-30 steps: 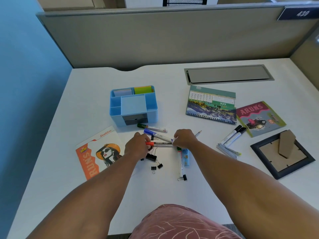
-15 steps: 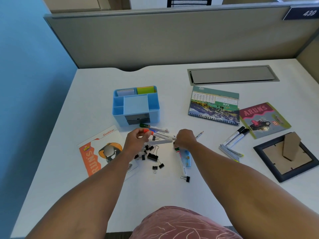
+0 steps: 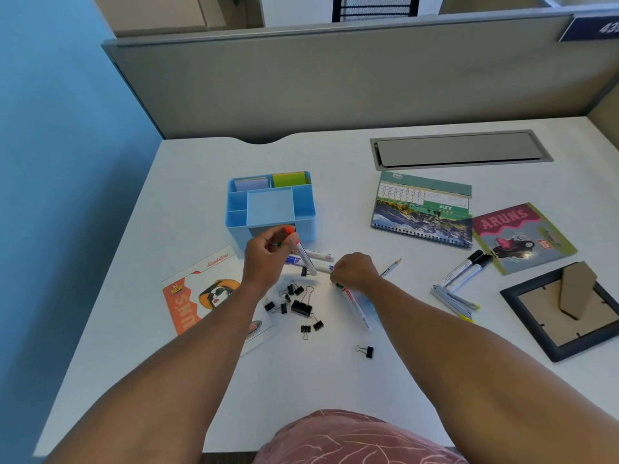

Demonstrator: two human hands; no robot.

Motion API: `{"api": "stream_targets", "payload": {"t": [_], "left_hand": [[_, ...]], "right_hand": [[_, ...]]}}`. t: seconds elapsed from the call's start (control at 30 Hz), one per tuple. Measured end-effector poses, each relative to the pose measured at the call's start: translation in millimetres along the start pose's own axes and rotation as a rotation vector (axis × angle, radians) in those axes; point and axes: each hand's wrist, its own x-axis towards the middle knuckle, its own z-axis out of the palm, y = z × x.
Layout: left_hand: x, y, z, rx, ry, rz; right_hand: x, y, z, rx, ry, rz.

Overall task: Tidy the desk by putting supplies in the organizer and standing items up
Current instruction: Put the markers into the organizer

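A blue desk organizer [image 3: 303,221] stands left of the desk's middle, with sticky notes in its back compartments. My left hand [image 3: 266,256] grips a red-capped white marker [image 3: 303,254] just in front of the organizer, lifted and tilted with the cap up. Two more markers [image 3: 316,261] lie beneath it. My right hand [image 3: 355,271] rests curled on the desk over the capped end of a green marker [image 3: 355,304]; whether it grips the marker I cannot tell. Several black binder clips [image 3: 301,308] are scattered between my forearms.
A pencil [image 3: 390,267] pokes out right of my right hand. Black markers [image 3: 469,266] and a stapler-like tool [image 3: 454,299] lie further right. A calendar [image 3: 422,209], a flyer [image 3: 522,236], a face-down photo frame [image 3: 566,308] and an orange booklet [image 3: 197,293] lie flat.
My left hand lifted the red-capped marker off the desk and swung it toward the organizer. My right hand let go of that marker and settled over the green one.
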Motion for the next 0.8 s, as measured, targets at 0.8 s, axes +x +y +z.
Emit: {"api": "stream_targets", "payload": {"t": [0.8], "left_hand": [[89.5, 84.3, -2.8, 0.128, 0.261, 0.204]], "right_hand": [[31.7, -98.3, -115.7, 1.016, 0.635, -0.25]]}}
